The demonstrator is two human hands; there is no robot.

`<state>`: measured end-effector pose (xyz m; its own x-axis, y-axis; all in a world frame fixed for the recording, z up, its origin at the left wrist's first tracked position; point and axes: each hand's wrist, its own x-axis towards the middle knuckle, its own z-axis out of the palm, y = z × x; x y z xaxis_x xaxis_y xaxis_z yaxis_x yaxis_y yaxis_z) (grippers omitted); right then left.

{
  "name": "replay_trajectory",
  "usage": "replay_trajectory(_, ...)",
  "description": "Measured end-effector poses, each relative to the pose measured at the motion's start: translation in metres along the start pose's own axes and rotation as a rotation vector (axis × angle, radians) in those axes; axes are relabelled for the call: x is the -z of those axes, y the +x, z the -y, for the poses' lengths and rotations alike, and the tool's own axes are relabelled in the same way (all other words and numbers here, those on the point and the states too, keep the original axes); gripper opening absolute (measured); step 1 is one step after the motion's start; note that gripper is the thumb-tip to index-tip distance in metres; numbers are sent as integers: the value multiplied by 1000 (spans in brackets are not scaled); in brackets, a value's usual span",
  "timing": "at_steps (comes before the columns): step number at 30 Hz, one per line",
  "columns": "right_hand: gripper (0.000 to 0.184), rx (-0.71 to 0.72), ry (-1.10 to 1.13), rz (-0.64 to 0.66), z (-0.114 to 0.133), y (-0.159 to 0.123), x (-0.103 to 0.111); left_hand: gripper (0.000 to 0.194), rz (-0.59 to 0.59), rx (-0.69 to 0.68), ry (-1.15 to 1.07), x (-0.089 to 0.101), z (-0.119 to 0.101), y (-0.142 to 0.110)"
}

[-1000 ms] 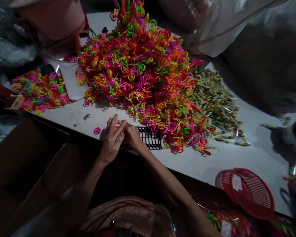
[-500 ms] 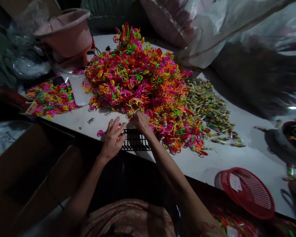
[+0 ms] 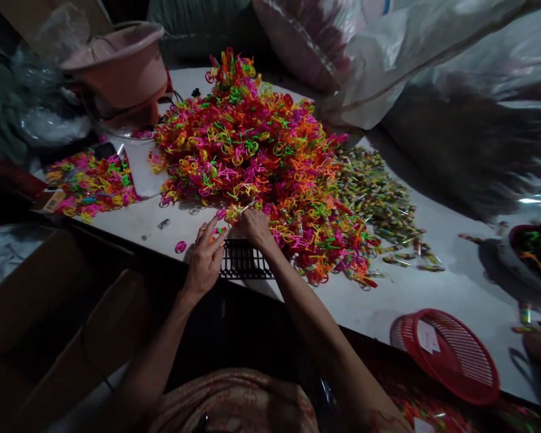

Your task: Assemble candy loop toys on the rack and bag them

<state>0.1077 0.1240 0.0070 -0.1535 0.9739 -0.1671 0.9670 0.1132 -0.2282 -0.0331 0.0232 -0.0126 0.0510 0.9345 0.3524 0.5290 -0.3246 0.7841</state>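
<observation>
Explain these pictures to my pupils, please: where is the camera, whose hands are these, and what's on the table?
There is no machine here. One camera, worn on a person's head, looks down at their two bare hands. On the white table lie a big heap of bright multicoloured plastic pieces and, beside it, a pile of small yellow-green wrapped sticks. The left hand is at the left end of a black slatted rack. The right hand reaches to the heap's near edge; its fingertips are hidden, so what it holds, if anything, can't be told.
</observation>
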Motion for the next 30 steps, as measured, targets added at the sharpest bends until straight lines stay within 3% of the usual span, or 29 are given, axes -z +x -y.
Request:
replay_trajectory(3, 15, -37, 172, -17, -11, -14, 2, 39, -4, 24, -18, -1, -1, -2)
replay_trajectory(9, 11, 11, 826, 39, -31, -59, -15, 40, 19, 54, -31, 0, 1, -4)
replay_trajectory(13, 5, 38, 830, -51, -23, -83, -26, 40, 41, 55, -37, 2, 1, -3)
replay_trajectory(17, 7, 46, 849, -16, -14, -95, -34, 40, 64, 55, -40, 5, -1, -3)
replay_trajectory(24, 28, -71, 1321, 110, -22, -105, -48, 38, 55, 24, -46, 6, 2, -3)
replay_trajectory(30, 23, 3, 1178, -107, 0, -112, -61, 38, 66, 14, -35, 6, 4, -3)
